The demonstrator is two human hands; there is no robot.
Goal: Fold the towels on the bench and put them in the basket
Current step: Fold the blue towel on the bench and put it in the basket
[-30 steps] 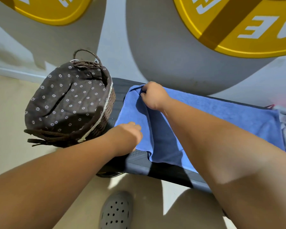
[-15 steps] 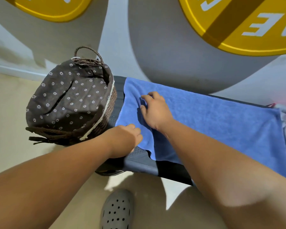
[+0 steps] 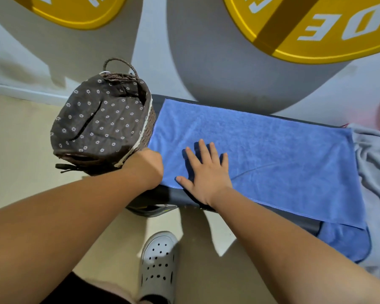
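Head view: the blue towel [image 3: 272, 154] lies spread along the bench [image 3: 176, 197], with the right hand [image 3: 206, 172] flat on it, fingers splayed. Its five-o'clock corner overhangs the edge, so a tug could drag it off. The left hand [image 3: 146, 170] curls at the seven-o'clock corner, and I cannot tell whether it is holding the cloth. The basket [image 3: 101, 119] sits at nine o'clock. A grey towel [image 3: 375, 163] is cut off at three.

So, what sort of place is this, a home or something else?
Most likely a gym or a home workout corner. Big yellow discs with white lettering, like weight plates, show near the wall, and the blue towel lies on a dark padded bench.
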